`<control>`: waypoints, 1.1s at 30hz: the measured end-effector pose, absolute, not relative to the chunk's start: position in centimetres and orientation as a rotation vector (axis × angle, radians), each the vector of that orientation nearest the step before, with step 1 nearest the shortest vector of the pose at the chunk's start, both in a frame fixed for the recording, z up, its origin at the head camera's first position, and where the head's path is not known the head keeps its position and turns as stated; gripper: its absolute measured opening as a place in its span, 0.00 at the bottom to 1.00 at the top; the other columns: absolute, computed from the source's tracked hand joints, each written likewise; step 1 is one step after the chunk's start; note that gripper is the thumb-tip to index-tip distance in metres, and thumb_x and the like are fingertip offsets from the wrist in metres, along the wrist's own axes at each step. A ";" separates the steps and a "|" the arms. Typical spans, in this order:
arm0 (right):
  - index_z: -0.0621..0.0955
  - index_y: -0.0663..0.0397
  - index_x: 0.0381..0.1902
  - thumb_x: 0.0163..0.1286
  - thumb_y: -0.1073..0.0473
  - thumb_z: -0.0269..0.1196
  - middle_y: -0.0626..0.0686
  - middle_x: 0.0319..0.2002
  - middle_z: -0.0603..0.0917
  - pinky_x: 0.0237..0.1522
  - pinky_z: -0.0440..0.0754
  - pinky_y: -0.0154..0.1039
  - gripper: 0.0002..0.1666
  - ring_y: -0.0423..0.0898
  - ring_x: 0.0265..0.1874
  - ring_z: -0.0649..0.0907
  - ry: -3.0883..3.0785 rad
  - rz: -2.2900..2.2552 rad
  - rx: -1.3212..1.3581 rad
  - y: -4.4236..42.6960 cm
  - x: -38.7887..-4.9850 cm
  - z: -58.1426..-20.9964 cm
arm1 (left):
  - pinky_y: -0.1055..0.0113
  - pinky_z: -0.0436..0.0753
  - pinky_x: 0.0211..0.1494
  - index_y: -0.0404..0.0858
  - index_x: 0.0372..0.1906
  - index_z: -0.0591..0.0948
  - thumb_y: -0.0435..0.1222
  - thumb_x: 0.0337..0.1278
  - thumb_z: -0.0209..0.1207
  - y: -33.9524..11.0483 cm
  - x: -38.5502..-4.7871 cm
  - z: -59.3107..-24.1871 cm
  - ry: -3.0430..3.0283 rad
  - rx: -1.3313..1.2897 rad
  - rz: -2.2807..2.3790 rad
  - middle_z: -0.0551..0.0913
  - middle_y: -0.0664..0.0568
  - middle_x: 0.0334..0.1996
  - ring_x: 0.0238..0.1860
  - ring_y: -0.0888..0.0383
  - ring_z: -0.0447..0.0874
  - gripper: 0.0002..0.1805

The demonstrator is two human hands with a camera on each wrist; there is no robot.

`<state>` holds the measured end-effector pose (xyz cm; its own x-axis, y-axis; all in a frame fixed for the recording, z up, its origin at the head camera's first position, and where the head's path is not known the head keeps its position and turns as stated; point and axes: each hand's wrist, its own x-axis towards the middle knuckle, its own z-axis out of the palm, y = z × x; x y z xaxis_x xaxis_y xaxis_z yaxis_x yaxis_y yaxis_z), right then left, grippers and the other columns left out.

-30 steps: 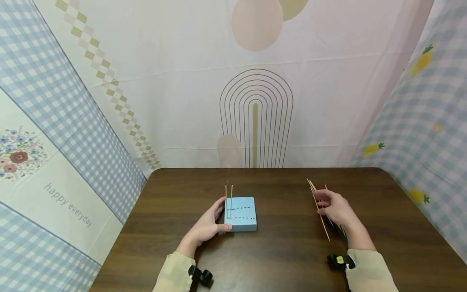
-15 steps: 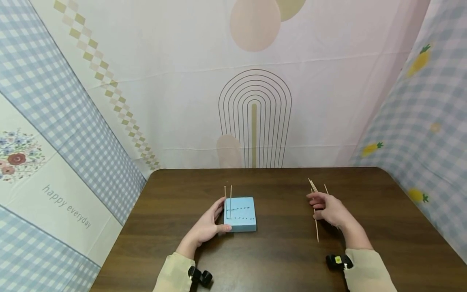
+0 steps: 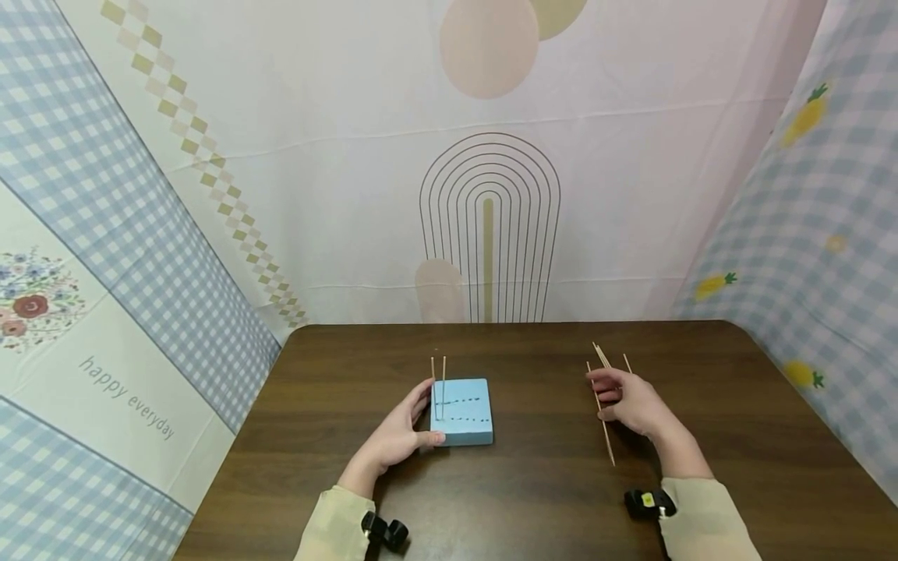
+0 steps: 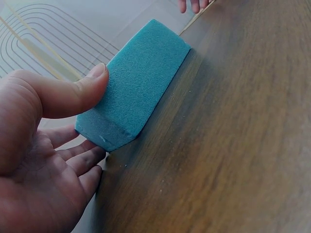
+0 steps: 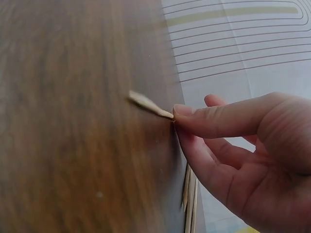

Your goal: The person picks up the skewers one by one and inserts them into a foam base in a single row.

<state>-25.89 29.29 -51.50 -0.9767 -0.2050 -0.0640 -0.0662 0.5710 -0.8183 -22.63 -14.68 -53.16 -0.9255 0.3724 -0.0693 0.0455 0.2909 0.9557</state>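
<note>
A light-blue foam block [image 3: 468,409] with rows of small holes lies on the table. My left hand [image 3: 394,438] grips its left side, thumb on the near edge and fingers round the far corner. Two thin bamboo skewers [image 3: 444,382] stand upright near the block's left edge. To the right, my right hand [image 3: 631,403] pinches one bamboo skewer [image 3: 608,446] between thumb and forefinger. The right wrist view has this skewer's end [image 5: 146,103] poking out past the fingertips. More skewers [image 3: 601,354] lie on the table beneath that hand, partly hidden by it.
The brown wooden table [image 3: 519,499] has its far edge against a patterned white cloth [image 3: 351,210]. Blue checked cloth hangs at the left [image 3: 140,148] and right [image 3: 828,312]. Black wrist cameras sit on both sleeves.
My right hand has shifted slightly left, drawing one skewer apart from the others and changing its slant. The left hand and the foam block stay in place.
</note>
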 end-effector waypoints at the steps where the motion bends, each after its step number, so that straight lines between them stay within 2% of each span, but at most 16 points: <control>1: 0.77 0.71 0.68 0.56 0.84 0.73 0.72 0.58 0.81 0.43 0.89 0.45 0.40 0.67 0.54 0.84 2.644 -1.374 -0.209 29.3 -25.9 -51.5 | 0.38 0.62 0.78 0.41 0.88 0.53 0.30 0.62 0.74 -14.7 -22.6 -53.2 2.284 0.381 1.677 0.53 0.38 0.85 0.84 0.38 0.50 0.56; 15: 0.77 0.70 0.69 0.56 0.75 0.79 0.69 0.55 0.83 0.49 0.87 0.52 0.42 0.63 0.52 0.85 2.688 -1.278 -0.186 28.8 -25.7 -51.1 | 0.39 0.62 0.78 0.41 0.88 0.53 0.30 0.61 0.75 -14.8 -22.9 -53.5 2.295 0.393 1.672 0.54 0.39 0.85 0.84 0.39 0.51 0.56; 23: 0.79 0.67 0.67 0.56 0.74 0.79 0.64 0.53 0.82 0.46 0.86 0.50 0.40 0.57 0.49 0.84 2.680 -1.242 -0.115 28.0 -25.4 -51.1 | 0.38 0.62 0.79 0.41 0.88 0.54 0.31 0.61 0.75 -14.8 -22.8 -53.5 2.295 0.391 1.670 0.54 0.39 0.85 0.84 0.38 0.50 0.56; 29: 0.78 0.65 0.69 0.58 0.74 0.77 0.65 0.55 0.82 0.47 0.86 0.51 0.40 0.58 0.50 0.84 2.666 -1.247 -0.086 28.0 -25.5 -50.9 | 0.38 0.60 0.79 0.39 0.88 0.53 0.31 0.61 0.75 -14.8 -22.7 -53.4 2.289 0.393 1.677 0.54 0.38 0.85 0.84 0.37 0.51 0.56; 33: 0.74 0.70 0.72 0.62 0.74 0.73 0.68 0.56 0.84 0.47 0.86 0.49 0.40 0.60 0.52 0.86 2.594 -1.341 -0.105 28.3 -25.5 -50.9 | 0.38 0.61 0.79 0.39 0.88 0.53 0.31 0.61 0.75 -14.7 -22.8 -53.5 2.287 0.397 1.679 0.54 0.38 0.85 0.84 0.37 0.50 0.56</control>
<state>-25.50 28.26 -50.94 -0.9733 -0.1633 -0.1611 0.0370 0.5812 -0.8129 -22.76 -14.74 -53.47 -0.9243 0.3773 -0.0584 0.0572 0.2881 0.9559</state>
